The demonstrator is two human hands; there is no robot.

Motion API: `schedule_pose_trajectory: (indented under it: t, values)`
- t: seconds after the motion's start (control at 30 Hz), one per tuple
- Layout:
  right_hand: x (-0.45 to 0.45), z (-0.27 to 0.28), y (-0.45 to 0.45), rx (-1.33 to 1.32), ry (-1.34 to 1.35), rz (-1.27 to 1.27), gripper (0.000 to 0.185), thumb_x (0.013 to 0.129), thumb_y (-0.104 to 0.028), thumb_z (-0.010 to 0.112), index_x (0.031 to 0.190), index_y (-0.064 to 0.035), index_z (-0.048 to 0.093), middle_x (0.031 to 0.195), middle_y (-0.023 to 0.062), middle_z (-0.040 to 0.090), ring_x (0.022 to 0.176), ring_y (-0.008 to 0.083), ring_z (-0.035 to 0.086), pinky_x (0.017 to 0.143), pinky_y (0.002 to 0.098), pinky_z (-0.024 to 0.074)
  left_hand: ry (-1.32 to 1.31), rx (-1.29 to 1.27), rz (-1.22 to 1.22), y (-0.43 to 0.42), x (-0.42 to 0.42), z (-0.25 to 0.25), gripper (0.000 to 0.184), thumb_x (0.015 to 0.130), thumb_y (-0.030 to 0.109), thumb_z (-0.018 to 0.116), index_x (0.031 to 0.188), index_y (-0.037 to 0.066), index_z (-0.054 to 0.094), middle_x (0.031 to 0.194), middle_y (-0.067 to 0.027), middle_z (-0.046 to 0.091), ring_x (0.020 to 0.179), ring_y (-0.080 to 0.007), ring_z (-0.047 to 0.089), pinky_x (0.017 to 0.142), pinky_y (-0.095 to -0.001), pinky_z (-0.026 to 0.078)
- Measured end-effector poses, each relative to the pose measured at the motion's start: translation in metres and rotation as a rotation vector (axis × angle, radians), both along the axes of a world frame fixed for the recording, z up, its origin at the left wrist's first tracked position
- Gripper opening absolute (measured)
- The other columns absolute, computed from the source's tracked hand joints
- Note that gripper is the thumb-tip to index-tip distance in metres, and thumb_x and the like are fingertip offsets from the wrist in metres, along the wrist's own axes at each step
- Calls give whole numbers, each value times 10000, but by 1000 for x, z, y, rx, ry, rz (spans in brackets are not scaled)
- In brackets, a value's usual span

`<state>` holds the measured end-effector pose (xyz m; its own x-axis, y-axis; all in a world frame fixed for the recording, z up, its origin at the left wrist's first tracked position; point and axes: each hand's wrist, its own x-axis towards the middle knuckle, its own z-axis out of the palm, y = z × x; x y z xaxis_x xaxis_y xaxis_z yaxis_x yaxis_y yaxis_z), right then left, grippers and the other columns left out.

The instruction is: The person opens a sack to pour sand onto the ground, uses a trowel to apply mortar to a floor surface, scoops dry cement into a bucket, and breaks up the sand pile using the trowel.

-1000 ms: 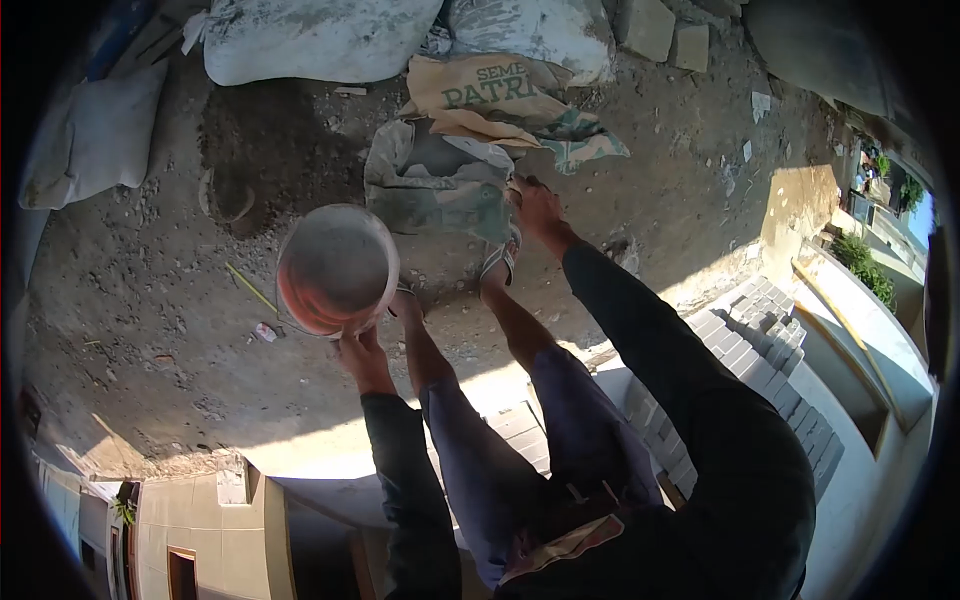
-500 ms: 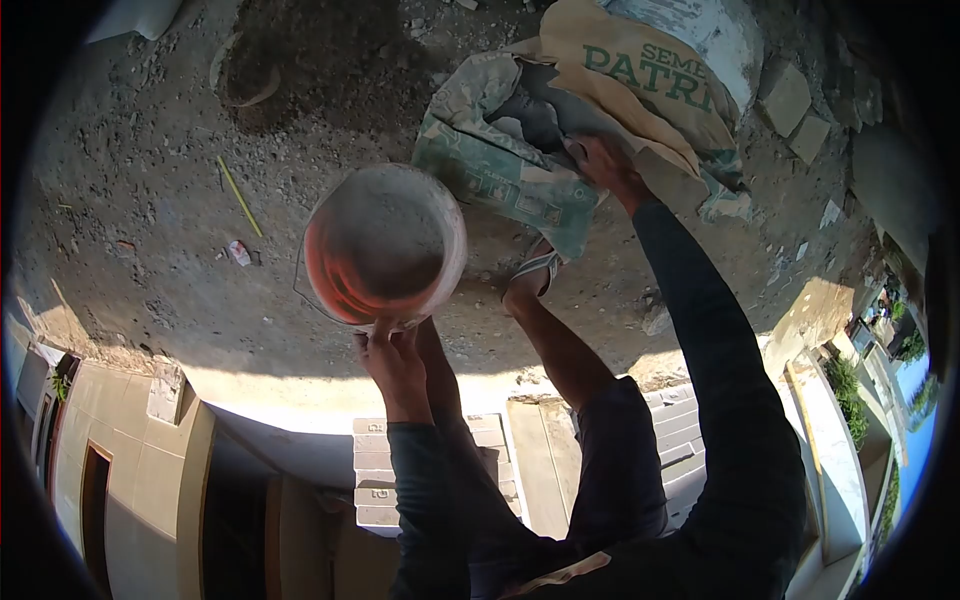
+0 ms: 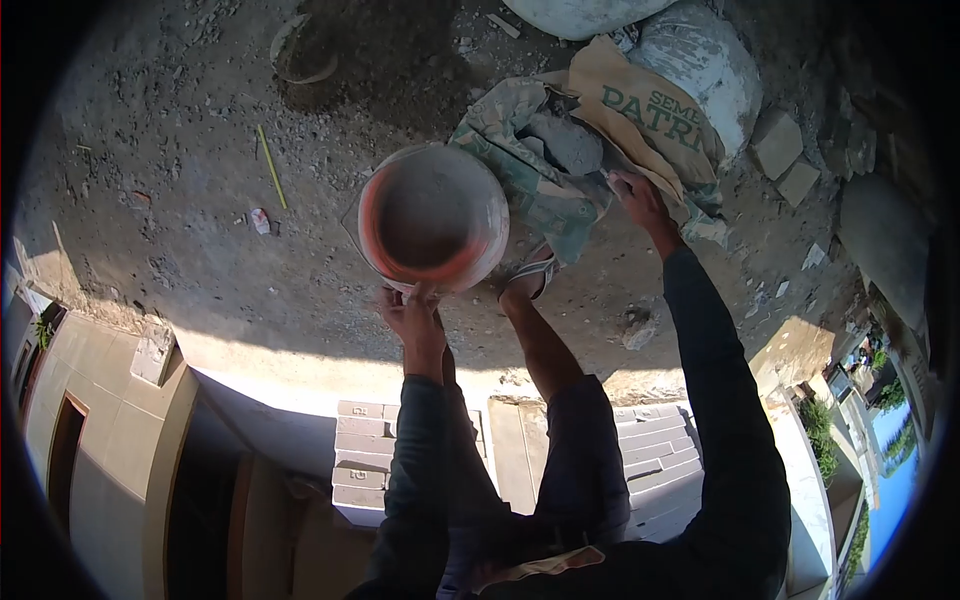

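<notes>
My left hand (image 3: 415, 318) is closed on the near rim of a dusty bucket (image 3: 487, 262). Its reddish inner wall shows, with grey material at the bottom. My right hand (image 3: 643, 203) is closed round the handle of a trowel (image 3: 608, 178). A heap of grey cement powder (image 3: 568, 145) covers most of the blade, so its outline is hidden. The trowel is at the mouth of a torn paper cement bag (image 3: 650, 103), whose green-printed flap (image 3: 550, 215) lies against the bucket's right side.
White sacks (image 3: 700, 65) lie behind the bag, with broken blocks (image 3: 777, 143) to their right. A dark pile of sand or soil (image 3: 390, 60) is beyond the bucket. A yellow strip (image 3: 271, 168) lies on the ground at left. Stacked pale blocks (image 3: 362, 460) stand behind my legs.
My right hand has drawn back from inside the bag, and the heaped cement on the trowel now shows. The bucket appears further right and higher as the view shifts; my left hand stays on its rim.
</notes>
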<state>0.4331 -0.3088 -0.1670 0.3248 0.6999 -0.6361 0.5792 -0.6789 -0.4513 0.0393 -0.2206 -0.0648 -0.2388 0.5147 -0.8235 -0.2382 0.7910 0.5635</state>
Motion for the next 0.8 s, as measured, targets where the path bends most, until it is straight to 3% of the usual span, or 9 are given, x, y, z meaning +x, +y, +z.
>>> schedule_pose_trajectory:
  t: [0.1,0.2,0.27,0.4,0.5,0.57,0.6,0.67,0.8]
  values:
    - [-2,34,-1,29,0,-69,388,950,-339,510,1146,-23,620,1046,185,660,985,335,621,846,391,465,-32,25,-65,9,1,-6,376,758,-22,663,1088,73,510,1050,-46,557,921,-151,569,747,-324,505]
    - [-16,75,10,-47,46,-79,350,946,-281,526,1144,-5,610,1003,182,668,903,312,641,804,366,475,-63,69,-112,20,6,-19,365,732,-31,659,1059,61,527,1018,-43,564,901,-150,574,773,-308,485]
    - [-30,87,7,90,105,-153,317,935,-232,550,1121,16,611,976,184,669,854,297,648,775,351,478,-68,112,-133,25,7,-29,360,713,-46,646,1041,53,537,1008,-42,566,890,-154,577,790,-298,475]
    - [-77,120,26,70,219,-253,316,924,-221,568,1121,23,603,975,189,665,859,295,648,791,355,480,82,147,-344,44,9,-46,325,648,-64,603,960,14,563,1049,-64,574,864,-163,570,788,-274,454]
    - [-118,121,38,183,251,-169,338,884,-205,614,1141,14,595,1001,196,660,906,316,646,808,363,487,136,150,-412,44,0,-65,285,631,-59,594,907,3,566,1032,-70,580,840,-157,564,754,-276,453]
    - [-147,119,53,273,89,98,409,849,-196,640,1208,-18,561,1084,183,629,947,354,629,817,389,498,134,134,-425,60,1,-54,263,629,-54,595,884,2,564,1000,-69,588,822,-150,562,734,-277,451]
    - [-162,120,64,279,84,103,409,849,-196,640,1208,-18,561,1084,183,629,947,354,629,817,389,498,49,115,-345,66,2,-44,256,634,-57,592,880,3,555,945,-63,592,792,-148,563,706,-271,449]
    - [-191,128,87,43,-84,233,458,813,-173,651,1239,-47,541,1133,167,580,961,381,606,807,431,501,-38,95,-262,87,4,-17,248,638,-59,588,875,5,547,890,-57,596,763,-147,564,677,-266,447]
    - [-222,144,123,83,-102,295,480,798,-163,647,1253,-66,527,1131,159,542,936,382,600,796,460,496,-91,81,-130,107,-15,-12,252,667,-51,589,904,21,539,828,-52,596,680,-136,564,601,-271,458]
